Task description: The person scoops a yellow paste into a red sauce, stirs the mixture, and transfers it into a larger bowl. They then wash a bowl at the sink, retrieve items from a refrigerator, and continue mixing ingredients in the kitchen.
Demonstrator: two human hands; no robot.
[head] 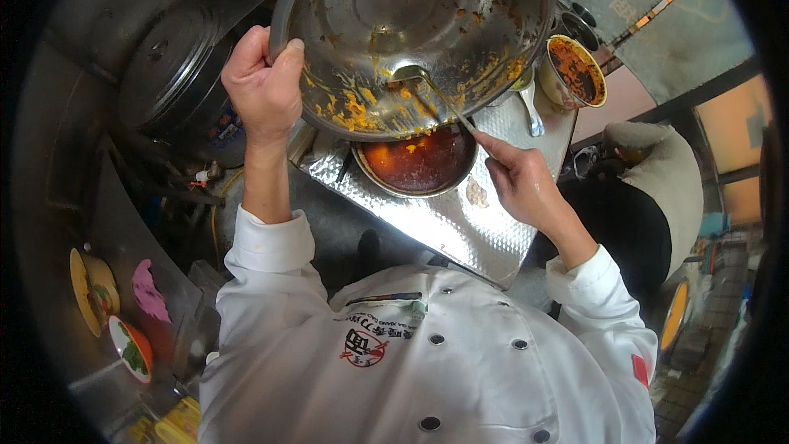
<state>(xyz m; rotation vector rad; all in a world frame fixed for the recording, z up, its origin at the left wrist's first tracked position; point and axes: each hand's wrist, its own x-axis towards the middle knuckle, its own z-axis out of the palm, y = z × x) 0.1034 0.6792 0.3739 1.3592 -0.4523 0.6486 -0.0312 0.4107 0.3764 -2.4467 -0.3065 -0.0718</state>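
Note:
A large stainless steel bowl (400, 31), smeared with orange-yellow residue, is tilted over a round pot of dark red liquid (422, 166). Its rim is gripped by my left hand (268, 86), thumb on the inside. My right hand (524, 179) holds the handle of a metal spoon or ladle (447, 102), whose head rests against or near the bowl's inner wall. Bits of orange-yellow residue cling to the bowl's lower lip, and a few float on the liquid. The pot stands on a foil-covered surface (407, 216).
To the right are a tub with red-orange paste (573, 74) and a white spoon handle (532, 111). A big lidded pot (179, 74) is at the left. Bowls (132, 345) and a pink cloth (150, 290) lie lower left. Another person (666, 191) is at the right.

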